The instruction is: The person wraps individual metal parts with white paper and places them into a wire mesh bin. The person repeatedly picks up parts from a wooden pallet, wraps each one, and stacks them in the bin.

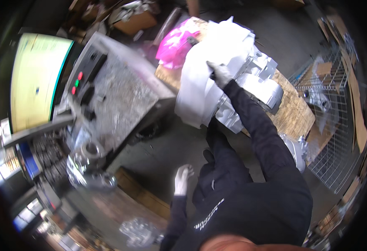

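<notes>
A white foam sheet [208, 56] is draped over the far left part of a pile of silver-grey metal castings [263, 88]. My right hand [220, 74], in a light glove with dark fingertips, is closed on the sheet beside the bare castings; the exact grip is blurred. These parts lie on a wooden chipboard top [296, 104]. My left hand [183, 179], gloved in white, hangs low by my left leg, away from the pile. Its fingers are slightly bent and apart, with nothing visible in them.
A pink plastic bag [177, 44] lies at the chipboard's far left. To the left stands a grey metal worktable [122, 88] with red and green buttons and a lit screen [39, 81]. Plastic-wrapped castings [89, 167] sit lower left. A wire cage [332, 125] stands at right.
</notes>
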`<action>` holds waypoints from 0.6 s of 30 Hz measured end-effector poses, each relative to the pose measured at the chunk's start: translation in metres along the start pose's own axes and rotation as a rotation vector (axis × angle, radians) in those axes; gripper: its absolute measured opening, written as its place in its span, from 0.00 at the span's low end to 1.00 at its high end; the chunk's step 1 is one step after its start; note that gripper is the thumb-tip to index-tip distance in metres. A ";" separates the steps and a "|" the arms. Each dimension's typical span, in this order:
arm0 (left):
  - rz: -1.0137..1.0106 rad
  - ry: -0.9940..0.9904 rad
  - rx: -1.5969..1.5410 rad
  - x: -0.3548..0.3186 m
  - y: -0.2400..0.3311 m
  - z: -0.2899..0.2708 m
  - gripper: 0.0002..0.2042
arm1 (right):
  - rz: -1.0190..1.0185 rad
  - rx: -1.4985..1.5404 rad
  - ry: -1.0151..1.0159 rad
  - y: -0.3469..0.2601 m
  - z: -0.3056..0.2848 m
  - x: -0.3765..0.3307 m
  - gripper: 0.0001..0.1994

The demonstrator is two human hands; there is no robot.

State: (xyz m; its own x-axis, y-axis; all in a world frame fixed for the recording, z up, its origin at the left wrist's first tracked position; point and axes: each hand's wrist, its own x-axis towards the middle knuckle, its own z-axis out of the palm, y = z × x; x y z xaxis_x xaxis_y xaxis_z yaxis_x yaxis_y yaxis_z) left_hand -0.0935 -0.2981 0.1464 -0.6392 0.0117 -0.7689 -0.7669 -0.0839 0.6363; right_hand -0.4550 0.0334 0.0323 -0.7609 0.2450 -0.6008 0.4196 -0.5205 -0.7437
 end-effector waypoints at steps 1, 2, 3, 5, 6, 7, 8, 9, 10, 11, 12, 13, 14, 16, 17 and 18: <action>-0.026 -0.077 -0.092 0.003 0.002 0.010 0.22 | -0.008 0.171 -0.118 -0.017 0.003 -0.040 0.15; -0.105 -0.191 -0.288 0.006 0.001 0.023 0.25 | 0.012 0.216 -0.149 -0.033 -0.001 -0.085 0.14; -0.151 -0.329 -0.483 0.011 -0.001 0.040 0.29 | 0.013 0.271 -0.176 -0.047 -0.006 -0.129 0.14; -0.206 -0.553 -0.668 0.013 -0.009 0.081 0.40 | -0.047 0.484 -0.261 -0.059 -0.028 -0.225 0.15; -0.225 -0.640 -0.797 0.008 -0.014 0.105 0.44 | -0.327 0.050 -0.133 -0.059 -0.043 -0.269 0.16; -0.259 -0.695 -0.908 0.003 -0.017 0.128 0.48 | -0.532 -0.244 -0.072 -0.059 -0.063 -0.313 0.17; -0.233 -0.778 -1.007 -0.004 -0.018 0.147 0.51 | -0.718 -0.623 -0.019 -0.058 -0.084 -0.355 0.18; -0.228 -0.830 -1.097 -0.016 -0.022 0.163 0.53 | -0.848 -0.886 0.028 -0.057 -0.112 -0.409 0.19; -0.205 -0.834 -1.188 -0.025 -0.024 0.178 0.55 | -0.674 -0.523 0.047 -0.053 -0.131 -0.442 0.18; -0.203 -0.755 -1.308 -0.032 -0.025 0.190 0.51 | -0.558 -0.311 0.093 -0.054 -0.152 -0.473 0.18; -0.170 -0.686 -1.339 -0.036 -0.028 0.194 0.48 | -0.447 0.064 0.072 -0.055 -0.174 -0.502 0.18; -0.132 -0.620 -1.365 -0.041 -0.032 0.197 0.44 | -0.323 0.303 0.191 -0.057 -0.199 -0.535 0.18; -0.119 -0.534 -1.343 -0.045 -0.038 0.194 0.37 | -0.361 0.312 0.205 -0.057 -0.225 -0.565 0.18; 0.384 -0.571 -0.972 -0.044 -0.051 0.183 0.29 | -0.425 0.271 0.378 -0.056 -0.282 -0.621 0.17; 0.434 -0.439 -0.809 -0.040 -0.057 0.172 0.29 | -0.499 0.165 0.483 -0.055 -0.315 -0.646 0.18; 0.368 -0.369 -0.775 -0.036 -0.063 0.161 0.29 | -0.478 0.115 0.636 -0.052 -0.350 -0.670 0.19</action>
State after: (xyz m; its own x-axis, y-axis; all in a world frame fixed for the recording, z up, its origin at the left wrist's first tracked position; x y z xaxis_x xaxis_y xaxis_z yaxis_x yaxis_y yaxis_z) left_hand -0.0307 -0.1325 0.1442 -0.9139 0.1572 -0.3743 -0.3455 -0.7853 0.5138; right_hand 0.2066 0.1823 0.3706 -0.4033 0.8636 -0.3026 0.0398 -0.3138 -0.9487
